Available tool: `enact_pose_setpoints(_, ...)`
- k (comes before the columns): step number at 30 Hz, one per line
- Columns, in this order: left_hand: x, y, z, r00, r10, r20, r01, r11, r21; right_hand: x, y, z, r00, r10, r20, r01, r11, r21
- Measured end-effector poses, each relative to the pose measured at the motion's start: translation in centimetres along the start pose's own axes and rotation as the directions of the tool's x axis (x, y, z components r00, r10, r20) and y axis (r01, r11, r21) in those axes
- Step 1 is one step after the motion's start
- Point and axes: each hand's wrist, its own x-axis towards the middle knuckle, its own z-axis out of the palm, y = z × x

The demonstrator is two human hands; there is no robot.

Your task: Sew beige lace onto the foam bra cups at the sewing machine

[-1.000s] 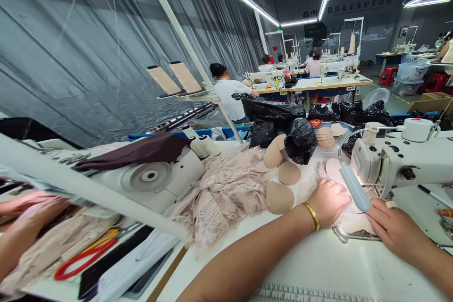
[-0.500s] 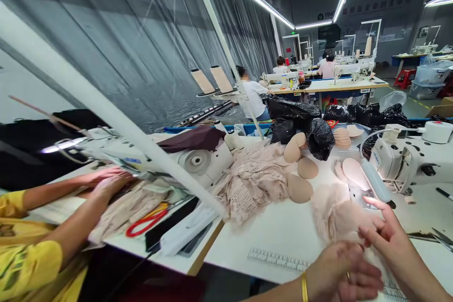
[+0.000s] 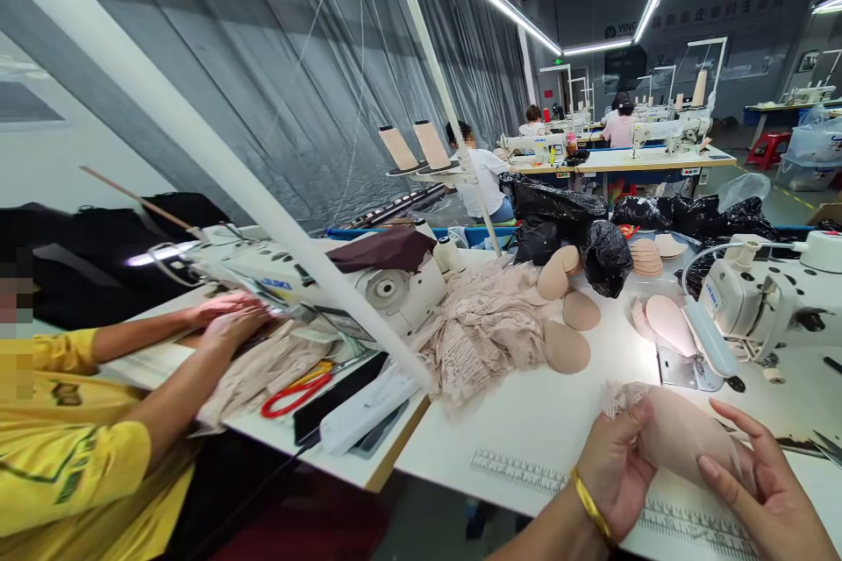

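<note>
A beige bra cup piece with a lace edge [image 3: 681, 434] is held above the table, near its front edge. My left hand [image 3: 622, 465] pinches its left side, thumb on top by the lace, and wears a gold bracelet [image 3: 590, 504]. On the other side, my right hand [image 3: 763, 473] is closed round the right end, thumb over the face and index finger raised. Just behind the piece stands the sewing machine [image 3: 750, 289], its lamp lit over the metal needle plate [image 3: 689, 371]. Pale pink cup pads [image 3: 669, 324] lie beside that plate.
Left of my hands are a heap of beige lace fabric [image 3: 490, 324] and loose cup pads [image 3: 567, 346]. A ruler strip [image 3: 519, 471] runs along the front edge; scissors [image 3: 827, 447] lie far right. At left, a co-worker's hands [image 3: 233, 316] work at another machine. Black plastic bags [image 3: 602, 254] sit behind.
The beige piece has come off the table toward me. My left hand, earlier apart from it with fingers spread, now grips its left side. The view has shifted slightly left.
</note>
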Motion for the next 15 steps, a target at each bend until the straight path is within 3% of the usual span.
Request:
enact_pose_setpoints(4, 0.2, -0.4, 0.5, 0.997, 0.077, 0.021, -0.078, 0.995, 0.061, 0.1, 0.3, -0.2, 0.997, 0.081, 0.008, -0.081, 0.991, 0.104)
enact_pose_setpoints(9, 0.6, -0.3, 0.5, 0.995, 0.091, 0.037, -0.094, 0.992, 0.087, 0.4, -1.8, 0.6, 0.978, 0.202, -0.049, -0.182, 0.944, 0.275)
enact_pose_setpoints(15, 1.0, 0.2, 0.7, 0.996, 0.048, 0.072, -0.054, 0.994, 0.093, 0.5, -3.5, 1.2, 0.98, 0.191, -0.063, -0.163, 0.938, 0.304)
